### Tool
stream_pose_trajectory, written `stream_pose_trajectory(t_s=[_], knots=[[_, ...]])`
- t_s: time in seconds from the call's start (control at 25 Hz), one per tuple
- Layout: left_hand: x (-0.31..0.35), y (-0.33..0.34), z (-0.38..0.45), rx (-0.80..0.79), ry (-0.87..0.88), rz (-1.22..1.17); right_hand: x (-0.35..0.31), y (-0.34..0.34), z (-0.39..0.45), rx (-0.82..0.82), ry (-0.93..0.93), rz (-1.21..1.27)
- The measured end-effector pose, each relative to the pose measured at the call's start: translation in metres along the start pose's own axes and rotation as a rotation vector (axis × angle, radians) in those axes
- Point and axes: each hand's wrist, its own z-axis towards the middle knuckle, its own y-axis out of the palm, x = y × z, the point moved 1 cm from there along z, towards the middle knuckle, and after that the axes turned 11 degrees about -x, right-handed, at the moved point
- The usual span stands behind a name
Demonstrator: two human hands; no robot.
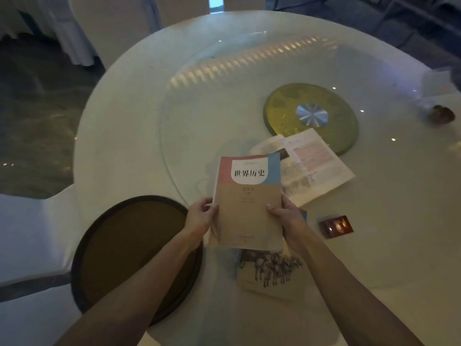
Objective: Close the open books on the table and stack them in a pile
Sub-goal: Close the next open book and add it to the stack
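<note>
I hold a closed book [247, 203] with a tan, pink and blue cover above the round white table [129, 126]. My left hand [200, 217] grips its left edge and my right hand [287, 217] grips its right edge. Under it, near the table's front, lies another closed book [272, 273] with a picture of horses on its cover, partly hidden by the held one. An open book [311, 166] lies flat on the table just beyond and to the right, its pages facing up.
A dark round tray [129, 258] sits at the front left by my left forearm. A small red box [336, 226] lies to the right. A glass turntable with a gold centre disc [310, 116] fills the table's middle. A small brown object [442, 114] sits far right.
</note>
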Motion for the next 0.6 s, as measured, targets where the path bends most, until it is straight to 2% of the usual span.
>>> stream_pose_trajectory(t_s=[0.28, 0.44, 0.6], knots=[[-0.033, 0.083, 0.001, -0.112, -0.002, 0.285, 0.065, -0.062, -0.043, 0.323, 0.165, -0.075], [-0.062, 0.1, -0.004, -0.086, -0.025, 0.396, 0.092, -0.078, -0.05, 0.501, 0.178, -0.383], [-0.079, 0.104, -0.02, -0.037, 0.007, 0.65, 0.126, -0.08, -0.054, 0.473, 0.204, -0.769]])
